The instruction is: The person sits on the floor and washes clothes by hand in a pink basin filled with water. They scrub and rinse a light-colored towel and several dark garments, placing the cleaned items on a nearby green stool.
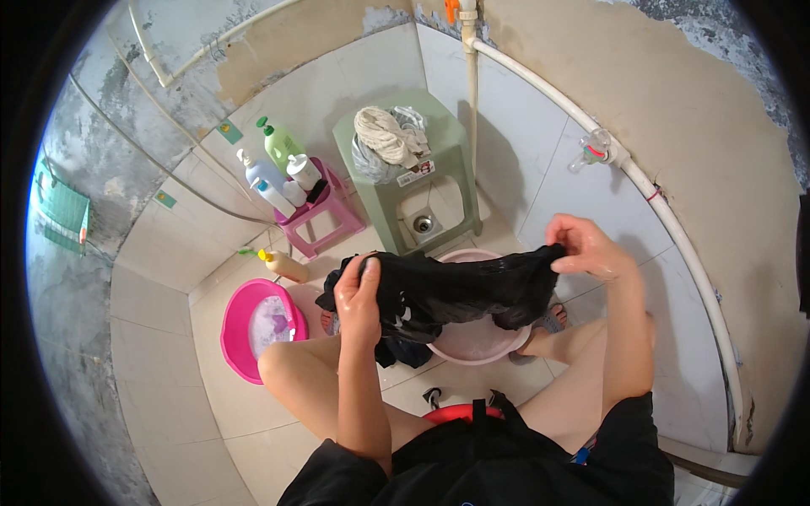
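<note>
A wet black garment [460,289] with a small white print is stretched between my two hands. My left hand [358,297] grips its left end, thumb on top. The right end is pinched between the thumb and fingers of my right hand [584,248]. Below the cloth stands a pale pink basin [481,343] with cloudy water in it; the garment hides its far part. Another dark cloth [405,352] lies beside the basin on the left, partly under the garment.
A bright pink basin [229,337] with suds stands at the left, near a yellow-capped bottle [285,266]. Farther back are a pink stool [325,228] holding several bottles and a green stool [390,207] with wrung light cloths [390,137]. A pipe with a tap [595,152] runs along the right wall.
</note>
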Demonstrator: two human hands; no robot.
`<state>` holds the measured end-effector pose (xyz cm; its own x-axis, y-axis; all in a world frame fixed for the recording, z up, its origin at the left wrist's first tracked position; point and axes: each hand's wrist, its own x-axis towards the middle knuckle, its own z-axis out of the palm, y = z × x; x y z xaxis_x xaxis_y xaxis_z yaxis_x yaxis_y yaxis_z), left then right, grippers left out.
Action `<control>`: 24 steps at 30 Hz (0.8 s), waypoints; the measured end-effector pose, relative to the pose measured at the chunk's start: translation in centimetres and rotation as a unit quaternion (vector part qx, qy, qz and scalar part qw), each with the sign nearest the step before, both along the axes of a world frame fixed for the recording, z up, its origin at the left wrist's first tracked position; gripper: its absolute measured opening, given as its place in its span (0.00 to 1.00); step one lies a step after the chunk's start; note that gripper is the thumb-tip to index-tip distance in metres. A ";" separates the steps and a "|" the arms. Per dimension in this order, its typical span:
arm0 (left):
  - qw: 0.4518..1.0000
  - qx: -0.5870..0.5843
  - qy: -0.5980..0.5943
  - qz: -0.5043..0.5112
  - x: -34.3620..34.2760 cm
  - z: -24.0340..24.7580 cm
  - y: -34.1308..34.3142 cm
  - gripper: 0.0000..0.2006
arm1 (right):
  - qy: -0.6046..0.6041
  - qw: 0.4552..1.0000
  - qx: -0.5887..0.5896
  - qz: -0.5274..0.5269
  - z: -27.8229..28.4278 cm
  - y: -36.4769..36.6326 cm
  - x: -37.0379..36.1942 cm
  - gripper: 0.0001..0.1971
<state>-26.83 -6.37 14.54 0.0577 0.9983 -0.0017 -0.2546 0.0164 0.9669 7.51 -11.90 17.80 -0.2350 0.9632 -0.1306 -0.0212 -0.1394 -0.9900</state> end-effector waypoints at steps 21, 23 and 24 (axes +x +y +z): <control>0.586 -0.010 0.743 -0.324 10.2 -37.1 4.6 0.39 | -0.582 0.808 -0.093 0.000 -45.6 -2.5 -15.8 0.28; 0.574 -0.022 0.742 -0.345 11.3 -37.8 5.0 0.40 | -0.537 0.820 -0.188 0.058 -48.0 -3.1 -15.9 0.28; 0.567 -0.028 0.744 -0.352 11.2 -38.8 5.3 0.40 | -0.560 0.820 -0.121 0.003 -48.1 -3.0 -16.8 0.24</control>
